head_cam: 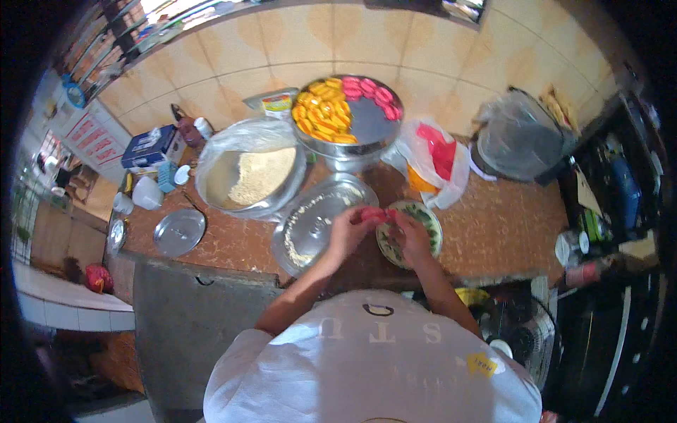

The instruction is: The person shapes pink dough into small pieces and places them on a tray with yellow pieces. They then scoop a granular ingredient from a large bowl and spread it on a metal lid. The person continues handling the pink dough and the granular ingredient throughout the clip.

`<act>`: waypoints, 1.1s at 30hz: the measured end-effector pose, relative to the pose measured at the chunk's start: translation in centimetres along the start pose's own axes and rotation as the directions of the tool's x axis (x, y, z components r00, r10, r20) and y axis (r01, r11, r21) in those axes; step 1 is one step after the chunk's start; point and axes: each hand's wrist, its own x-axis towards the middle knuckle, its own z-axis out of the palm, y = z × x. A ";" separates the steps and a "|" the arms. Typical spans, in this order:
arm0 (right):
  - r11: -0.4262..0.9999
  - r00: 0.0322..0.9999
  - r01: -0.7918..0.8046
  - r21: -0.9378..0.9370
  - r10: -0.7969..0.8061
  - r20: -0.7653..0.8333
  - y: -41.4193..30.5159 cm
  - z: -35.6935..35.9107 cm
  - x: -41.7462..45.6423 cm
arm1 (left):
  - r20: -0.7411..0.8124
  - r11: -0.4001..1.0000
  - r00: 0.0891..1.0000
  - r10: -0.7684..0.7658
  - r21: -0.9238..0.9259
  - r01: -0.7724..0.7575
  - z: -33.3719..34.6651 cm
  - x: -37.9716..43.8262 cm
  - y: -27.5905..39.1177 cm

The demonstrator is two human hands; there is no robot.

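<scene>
Between my two hands is a soft pink piece, probably dough [373,213]. My left hand [349,228] grips it from the left, above a round metal lid [328,240] with a whitish crumbly ring on it. On the other side, the fingertips of my right hand [411,235] pinch its right end, over a patterned plate [436,215] with green marks. Behind them, a raised round metal pan [370,119] bears yellow shaped pieces [321,112] on its left and several pink ones [385,97] along its upper right rim.
Left of the pan stands a plastic-lined basin [211,196] of pale flour or meal [264,174]. A plastic bag [459,185] with pink and orange contents sits right of it. A small metal lid [180,232], a blue box [151,148] and a plastic-covered pot [521,140] stand farther out.
</scene>
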 end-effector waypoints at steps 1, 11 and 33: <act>0.993 0.996 0.086 -0.083 -0.083 0.029 -0.1 0.2 0.3 | 0.005 0.999 1.000 -0.022 -0.046 0.022 0.2 0.2 0.9; 0.535 0.688 0.712 -0.455 -0.662 0.299 -1.0 2.7 -0.6 | -0.087 0.973 0.996 -0.022 -0.230 0.001 0.7 0.7 0.3; 0.572 0.691 0.722 -0.389 -0.620 0.371 0.3 3.6 -0.5 | -0.297 0.982 0.949 0.109 -0.118 -0.150 1.7 -1.0 -0.4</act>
